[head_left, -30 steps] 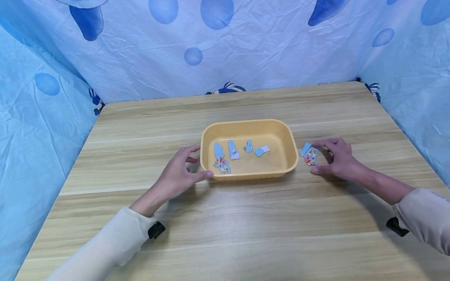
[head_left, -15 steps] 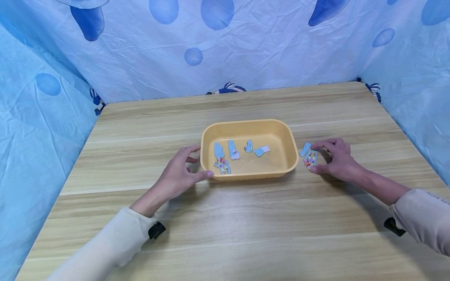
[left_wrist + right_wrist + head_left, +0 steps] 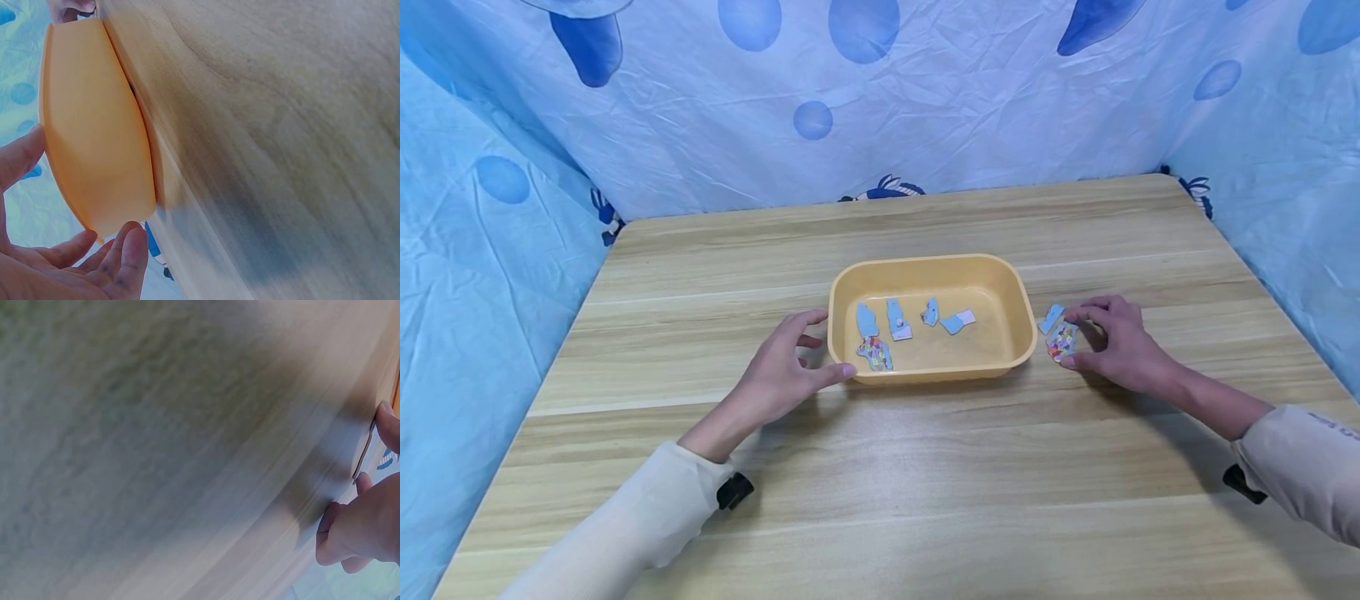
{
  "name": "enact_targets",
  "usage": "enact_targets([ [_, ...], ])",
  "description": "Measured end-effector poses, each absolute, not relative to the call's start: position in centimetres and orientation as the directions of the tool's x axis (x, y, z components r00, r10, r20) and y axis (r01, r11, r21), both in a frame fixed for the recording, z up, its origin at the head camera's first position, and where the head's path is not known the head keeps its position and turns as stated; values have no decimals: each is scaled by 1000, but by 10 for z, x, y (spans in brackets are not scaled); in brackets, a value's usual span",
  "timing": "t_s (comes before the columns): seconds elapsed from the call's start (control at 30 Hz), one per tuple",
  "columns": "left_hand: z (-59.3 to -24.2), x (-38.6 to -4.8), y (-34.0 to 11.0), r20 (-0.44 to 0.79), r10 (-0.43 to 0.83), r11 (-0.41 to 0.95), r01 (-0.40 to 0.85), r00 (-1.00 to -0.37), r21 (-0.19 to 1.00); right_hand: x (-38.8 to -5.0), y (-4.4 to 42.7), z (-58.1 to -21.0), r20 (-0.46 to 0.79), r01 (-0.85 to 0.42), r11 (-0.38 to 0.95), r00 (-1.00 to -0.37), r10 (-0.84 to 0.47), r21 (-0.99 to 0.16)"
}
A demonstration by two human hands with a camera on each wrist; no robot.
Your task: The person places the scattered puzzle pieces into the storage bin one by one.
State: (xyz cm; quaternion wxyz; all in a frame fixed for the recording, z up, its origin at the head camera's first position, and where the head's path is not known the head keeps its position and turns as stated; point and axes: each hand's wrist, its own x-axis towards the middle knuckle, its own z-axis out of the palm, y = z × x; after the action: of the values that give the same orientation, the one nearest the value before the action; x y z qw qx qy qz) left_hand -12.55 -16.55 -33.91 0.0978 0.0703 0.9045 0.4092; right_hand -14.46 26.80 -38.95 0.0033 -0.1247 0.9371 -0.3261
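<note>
A yellow-orange plastic tray [image 3: 931, 377] stands mid-table, with several blue and patterned puzzle pieces lying flat inside. My left hand [image 3: 778, 367] rests on its near left corner, thumb on the front rim and loosely bent fingers at the end wall; the left wrist view has this hand [image 3: 69, 262] beside the outer wall. To the right of the tray, my right hand [image 3: 1116, 342] pinches a multicoloured puzzle piece [image 3: 1062, 342] between thumb and forefinger, low over the table. A narrow blue piece [image 3: 1051, 318] lies just beyond it. In the right wrist view, the pinched piece [image 3: 364, 453] appears edge-on.
The wood-grain table [image 3: 925, 500] reaches out on every side of the tray. Behind and beside it hangs a blue cloth [image 3: 925, 125] printed with bubbles. Inside the tray, a multicoloured piece [image 3: 876, 354] lies near the left end.
The pinched multicoloured piece has turned and slid slightly nearer, so a gap now separates it from the narrow blue piece. My right hand has shifted a little left; my left hand stays put.
</note>
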Motion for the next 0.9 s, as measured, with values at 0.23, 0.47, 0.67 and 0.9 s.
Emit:
enact_targets([
  [0.23,-339,-126,-166,-126,206,658,43,-970,752,-143,267,-395,169,-321,751,-946,-275,-577],
  [0.47,-339,-125,-165,-128,204,658,39,-970,752,-142,262,-393,173,-333,753,-942,-287,-567],
  [0.67,-340,-125,-165,-122,202,660,43,-972,750,-140,260,-393,167,-334,766,-942,-291,-549],
  [0.9,-340,-125,-166,-118,204,657,46,-972,753,-141,262,-385,43,-220,754,-968,-247,-619],
])
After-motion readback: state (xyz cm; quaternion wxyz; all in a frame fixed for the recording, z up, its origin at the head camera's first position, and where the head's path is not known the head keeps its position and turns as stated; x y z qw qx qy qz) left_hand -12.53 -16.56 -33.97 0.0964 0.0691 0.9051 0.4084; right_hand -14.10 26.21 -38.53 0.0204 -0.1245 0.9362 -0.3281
